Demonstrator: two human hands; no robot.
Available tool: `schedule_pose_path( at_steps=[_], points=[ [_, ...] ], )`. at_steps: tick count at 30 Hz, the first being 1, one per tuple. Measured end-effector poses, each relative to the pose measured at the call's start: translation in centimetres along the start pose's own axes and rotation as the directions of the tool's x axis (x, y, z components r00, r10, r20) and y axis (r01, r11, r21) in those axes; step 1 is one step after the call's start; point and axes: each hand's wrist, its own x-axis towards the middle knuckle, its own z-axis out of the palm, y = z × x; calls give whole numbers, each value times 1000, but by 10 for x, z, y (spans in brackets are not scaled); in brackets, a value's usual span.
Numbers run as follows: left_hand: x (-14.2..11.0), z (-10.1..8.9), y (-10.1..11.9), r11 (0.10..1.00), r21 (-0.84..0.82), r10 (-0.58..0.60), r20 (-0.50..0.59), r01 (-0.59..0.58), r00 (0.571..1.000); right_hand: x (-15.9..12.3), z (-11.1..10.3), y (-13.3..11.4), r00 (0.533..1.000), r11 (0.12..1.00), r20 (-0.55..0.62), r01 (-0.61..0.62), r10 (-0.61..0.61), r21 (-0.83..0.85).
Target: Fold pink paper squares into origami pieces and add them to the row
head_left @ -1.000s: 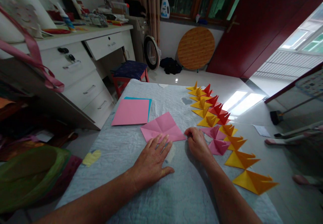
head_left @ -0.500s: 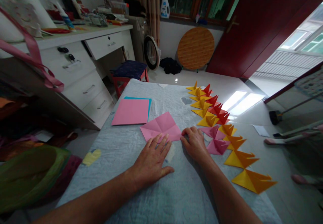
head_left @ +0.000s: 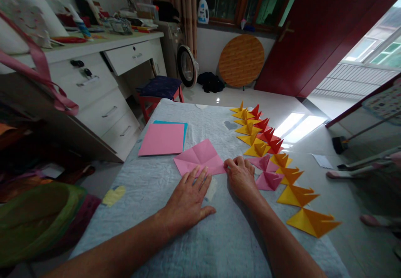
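On pink paper [head_left: 202, 155], left hand [head_left: 189, 196] flat, right hand [head_left: 242, 178] perhaps in a corner pinch.

No lettering seems legible.

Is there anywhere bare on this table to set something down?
Yes: bare cloth beyond the creased pink sheet, between the paper stack and the folded paper figures; also between the left forearm and right forearm. Crowded: the right side, lined with those figures.
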Motion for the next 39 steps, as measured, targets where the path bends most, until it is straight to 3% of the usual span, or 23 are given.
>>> schedule_pose_path(
  at_steps=[4, 8, 10, 12, 14, 21, 27, 33, 39],
  points=[
    [-1, -2, -1, 1000, -17, 8, -15, -8, 1000, 2, -3, 6, 1000, 999, -14, -19, 20, 38],
    [-2, 1, -2, 999, -42, 9, -35, -10, 999, 3, -15, 2, 980, 976, -200, 39, 5, 216],
    [-3, 3, -1, 998, -59, 12, -66, -16, 998, 0, -18, -6, 968, 911, -218, 198, -124, 363],
    [-3, 3, -1, 998, -68, 6, -88, -12, 996, -5, -18, -16, 927, 793, -139, 370, -348, 484],
    [-2, 1, 0, 997, -76, -5, -92, -2, 996, -9, -14, -25, 893, 744, -69, 411, -445, 526],
    [-3, -7, -1, 995, -92, -26, -38, 23, 999, -14, -6, -34, 898, 829, 43, 384, -438, 405],
    [-20, -5, -6, 997, -36, -69, 20, 70, 997, -15, -10, -39, 888, 875, 104, 412, -448, 256],
    [-41, -2, -13, 989, 59, -127, -90, 133, 988, -21, -14, -52, 873, 885, 149, 449, -464, 124],
    [-47, -7, -15, 981, 93, -159, -122, 171, 980, -23, -20, -49, 862, 887, 210, 455, -461, 75]
  ],
)
